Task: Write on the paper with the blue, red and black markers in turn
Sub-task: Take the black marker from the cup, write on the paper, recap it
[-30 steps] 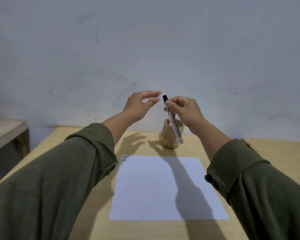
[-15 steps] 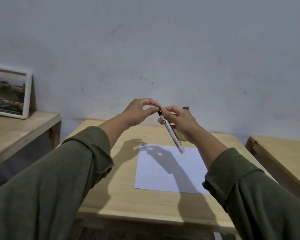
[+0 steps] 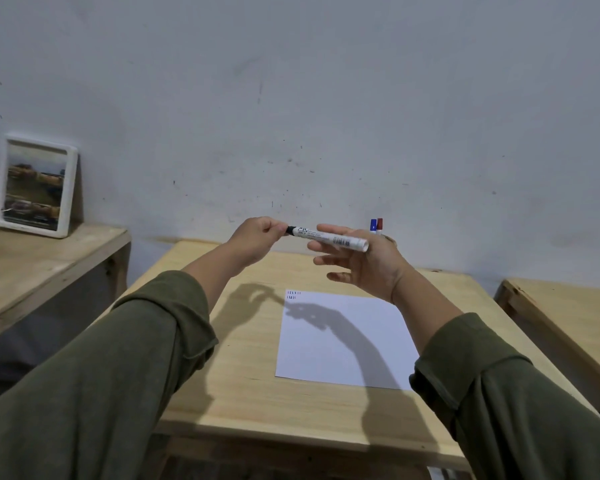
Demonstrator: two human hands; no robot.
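A black marker [image 3: 326,237] with a white barrel is held level in the air above the far end of the wooden table [image 3: 243,375]. My left hand [image 3: 257,237] pinches its black cap end. My right hand [image 3: 364,265] carries the barrel between thumb and forefinger, with its other fingers spread. The white paper [image 3: 343,344] lies flat on the table below the hands, with a few small dark marks in its top left corner. Behind my right hand the blue marker [image 3: 373,225] and the red marker [image 3: 380,223] stick up; their holder is almost wholly hidden.
A white framed picture [image 3: 35,185] leans on the wall on a wooden shelf [image 3: 49,258] at the left. A second wooden table [image 3: 568,323] stands close on the right. The grey wall runs just behind the table.
My left hand has closed on the marker's cap end. The marker has swung from steeply tilted to nearly level. The view has pulled back, showing the shelf and the right table.
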